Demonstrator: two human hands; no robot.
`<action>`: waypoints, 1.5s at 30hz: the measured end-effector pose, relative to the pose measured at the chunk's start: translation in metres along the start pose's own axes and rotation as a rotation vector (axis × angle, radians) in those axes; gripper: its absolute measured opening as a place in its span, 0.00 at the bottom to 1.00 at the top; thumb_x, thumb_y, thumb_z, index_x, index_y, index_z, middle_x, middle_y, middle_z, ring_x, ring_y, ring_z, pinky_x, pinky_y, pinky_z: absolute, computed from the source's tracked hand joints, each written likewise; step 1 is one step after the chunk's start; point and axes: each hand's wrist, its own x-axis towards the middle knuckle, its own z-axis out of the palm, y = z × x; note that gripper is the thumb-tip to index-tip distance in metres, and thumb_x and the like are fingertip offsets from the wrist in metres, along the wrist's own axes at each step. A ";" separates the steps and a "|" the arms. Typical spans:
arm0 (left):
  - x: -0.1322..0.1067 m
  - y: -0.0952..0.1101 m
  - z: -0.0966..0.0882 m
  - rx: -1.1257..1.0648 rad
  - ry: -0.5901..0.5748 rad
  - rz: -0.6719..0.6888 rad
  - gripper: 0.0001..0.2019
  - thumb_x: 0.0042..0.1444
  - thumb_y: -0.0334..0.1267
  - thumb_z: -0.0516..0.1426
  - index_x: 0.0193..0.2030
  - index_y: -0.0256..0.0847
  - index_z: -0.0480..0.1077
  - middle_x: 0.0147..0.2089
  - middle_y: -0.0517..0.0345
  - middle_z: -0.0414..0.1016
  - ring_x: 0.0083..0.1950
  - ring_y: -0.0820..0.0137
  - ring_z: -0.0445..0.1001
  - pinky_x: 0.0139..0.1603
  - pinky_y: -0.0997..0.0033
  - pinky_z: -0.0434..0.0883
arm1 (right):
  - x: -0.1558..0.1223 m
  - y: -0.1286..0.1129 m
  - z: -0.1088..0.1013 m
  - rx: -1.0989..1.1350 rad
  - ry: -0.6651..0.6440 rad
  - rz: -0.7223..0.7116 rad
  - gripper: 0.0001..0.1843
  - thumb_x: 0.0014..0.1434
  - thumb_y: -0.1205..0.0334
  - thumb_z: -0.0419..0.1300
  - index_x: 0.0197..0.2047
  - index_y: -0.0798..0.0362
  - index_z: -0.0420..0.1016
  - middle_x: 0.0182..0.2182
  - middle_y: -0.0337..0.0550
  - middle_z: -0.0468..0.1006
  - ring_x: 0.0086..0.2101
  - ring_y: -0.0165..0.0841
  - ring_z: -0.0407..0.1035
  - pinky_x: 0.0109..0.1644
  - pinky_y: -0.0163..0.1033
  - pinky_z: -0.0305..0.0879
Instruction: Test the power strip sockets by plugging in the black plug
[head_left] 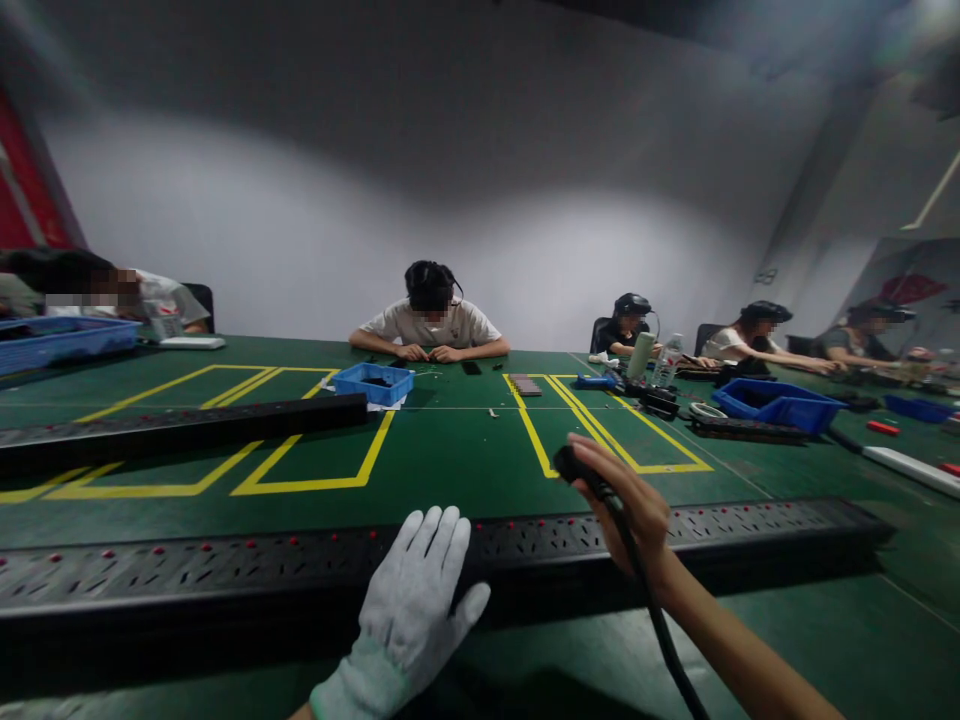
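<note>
A long black power strip (225, 575) with rows of slots and small red dots lies across the front of the green table. On its near edge rests my left hand (420, 590) in a white knitted glove, palm down with the fingers stretched out. My bare right hand (626, 505) is closed around a black plug (576, 466), held up above the right half of the strip. From the plug a thick black cable (649, 600) runs down past my wrist and out of view at the bottom.
Another long black bar (180, 430) lies at the left, its end near a blue bin (373, 384). Yellow tape (300, 487) marks rectangles on the table (450, 470). Farther right stand a larger blue bin (780, 405) and bottles (667, 362). Several people sit around the table.
</note>
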 end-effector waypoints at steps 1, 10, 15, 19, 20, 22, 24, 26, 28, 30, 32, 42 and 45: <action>-0.001 0.000 0.001 -0.013 0.012 -0.014 0.25 0.59 0.41 0.56 0.61 0.32 0.64 0.59 0.41 0.70 0.61 0.54 0.67 0.62 0.48 0.65 | 0.002 -0.004 0.005 0.019 -0.086 0.021 0.20 0.66 0.65 0.57 0.60 0.45 0.67 0.54 0.46 0.75 0.52 0.39 0.72 0.58 0.47 0.68; 0.004 0.002 0.002 -0.096 0.169 -0.049 0.21 0.58 0.41 0.56 0.56 0.32 0.67 0.53 0.42 0.74 0.56 0.56 0.72 0.59 0.50 0.68 | -0.001 -0.012 0.068 0.025 -0.404 0.055 0.09 0.66 0.57 0.59 0.46 0.49 0.76 0.39 0.39 0.83 0.40 0.33 0.78 0.58 0.47 0.65; 0.003 0.001 0.003 -0.076 0.181 -0.028 0.22 0.59 0.41 0.55 0.58 0.33 0.66 0.55 0.42 0.73 0.58 0.56 0.70 0.60 0.51 0.68 | 0.005 -0.003 0.070 -0.026 -0.446 0.028 0.07 0.66 0.59 0.59 0.45 0.49 0.76 0.38 0.40 0.83 0.38 0.32 0.78 0.57 0.47 0.64; 0.000 0.003 0.007 -0.094 0.112 -0.060 0.23 0.59 0.41 0.52 0.59 0.32 0.65 0.55 0.41 0.73 0.58 0.54 0.70 0.60 0.47 0.66 | -0.010 -0.016 0.066 -0.030 -0.416 -0.034 0.11 0.66 0.64 0.57 0.51 0.51 0.74 0.45 0.46 0.80 0.48 0.36 0.74 0.59 0.49 0.64; 0.000 0.004 0.008 -0.102 0.099 -0.064 0.23 0.59 0.41 0.52 0.59 0.31 0.65 0.55 0.40 0.73 0.59 0.54 0.70 0.61 0.47 0.66 | -0.017 -0.020 0.064 -0.023 -0.400 -0.049 0.13 0.66 0.65 0.56 0.53 0.52 0.73 0.47 0.47 0.80 0.51 0.37 0.72 0.58 0.49 0.65; 0.000 0.004 0.009 -0.111 0.084 -0.077 0.24 0.58 0.41 0.53 0.59 0.31 0.65 0.55 0.41 0.73 0.59 0.54 0.69 0.61 0.47 0.66 | -0.030 -0.028 0.062 -0.022 -0.360 -0.067 0.18 0.66 0.70 0.51 0.58 0.54 0.69 0.50 0.50 0.77 0.53 0.38 0.70 0.56 0.47 0.68; 0.000 0.004 0.010 -0.103 0.096 -0.079 0.24 0.58 0.42 0.53 0.59 0.32 0.64 0.55 0.41 0.73 0.58 0.54 0.70 0.61 0.48 0.66 | -0.041 -0.032 0.061 -0.062 -0.319 -0.108 0.21 0.66 0.72 0.50 0.61 0.53 0.66 0.53 0.52 0.75 0.53 0.38 0.70 0.54 0.47 0.70; 0.000 0.003 0.011 -0.088 0.107 -0.066 0.24 0.59 0.42 0.53 0.60 0.32 0.64 0.56 0.41 0.72 0.58 0.55 0.70 0.60 0.49 0.66 | -0.047 -0.033 0.062 -0.098 -0.305 -0.155 0.22 0.67 0.72 0.50 0.62 0.52 0.64 0.54 0.52 0.74 0.53 0.39 0.70 0.54 0.46 0.71; 0.000 0.002 0.012 -0.081 0.105 -0.057 0.24 0.59 0.42 0.53 0.60 0.31 0.64 0.56 0.41 0.72 0.59 0.55 0.70 0.60 0.49 0.66 | -0.049 -0.033 0.063 -0.114 -0.311 -0.172 0.22 0.66 0.72 0.50 0.62 0.53 0.64 0.54 0.52 0.74 0.53 0.39 0.69 0.54 0.46 0.71; 0.000 0.001 0.012 -0.079 0.099 -0.052 0.24 0.59 0.42 0.53 0.59 0.31 0.64 0.56 0.41 0.72 0.59 0.55 0.69 0.61 0.49 0.66 | -0.048 -0.032 0.063 -0.125 -0.330 -0.166 0.24 0.65 0.74 0.48 0.63 0.54 0.63 0.55 0.52 0.73 0.53 0.39 0.69 0.55 0.46 0.71; 0.002 0.003 0.012 -0.072 0.112 -0.047 0.23 0.59 0.41 0.52 0.59 0.32 0.65 0.55 0.42 0.73 0.58 0.56 0.70 0.61 0.50 0.66 | -0.048 -0.034 0.061 -0.143 -0.363 -0.140 0.26 0.63 0.75 0.48 0.63 0.54 0.62 0.57 0.51 0.71 0.54 0.39 0.68 0.56 0.47 0.69; 0.008 0.012 0.013 0.014 0.149 0.041 0.21 0.59 0.38 0.49 0.55 0.27 0.67 0.53 0.41 0.74 0.57 0.55 0.70 0.58 0.54 0.68 | -0.069 -0.041 0.073 -0.229 -0.374 -0.039 0.37 0.55 0.74 0.51 0.68 0.55 0.52 0.65 0.51 0.59 0.59 0.41 0.62 0.60 0.51 0.63; 0.008 0.008 0.012 0.019 0.142 0.065 0.22 0.59 0.39 0.49 0.55 0.27 0.67 0.53 0.41 0.74 0.57 0.54 0.70 0.57 0.53 0.69 | -0.067 -0.039 0.071 -0.215 -0.404 -0.064 0.37 0.55 0.72 0.51 0.68 0.56 0.51 0.65 0.51 0.59 0.59 0.42 0.62 0.59 0.50 0.64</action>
